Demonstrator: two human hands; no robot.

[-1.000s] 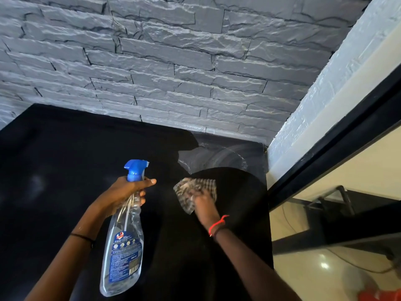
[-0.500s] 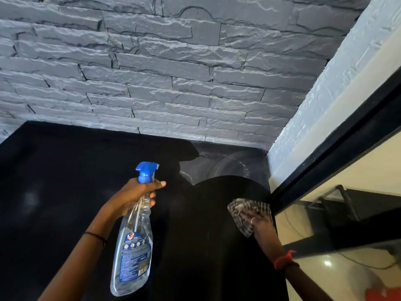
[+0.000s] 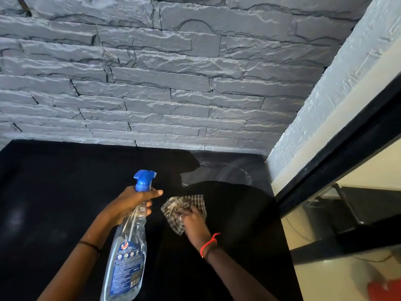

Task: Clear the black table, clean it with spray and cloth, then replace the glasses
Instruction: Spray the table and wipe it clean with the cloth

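Bare forearms, a thin black band (image 3: 90,245) on the left wrist, a red thread (image 3: 209,243) (knotted) on the right.

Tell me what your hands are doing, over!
Left hand gripping spray bottle, held above table. Right hand pressing checkered cloth on black table. No glasses, nothing in the way.

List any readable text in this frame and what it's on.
None legible.
Spray bottle in the left hand: blue label with a red logo, an icon row and fine print, all too small and blurred to read.
Checked cloth, black table, stone wall: no text.
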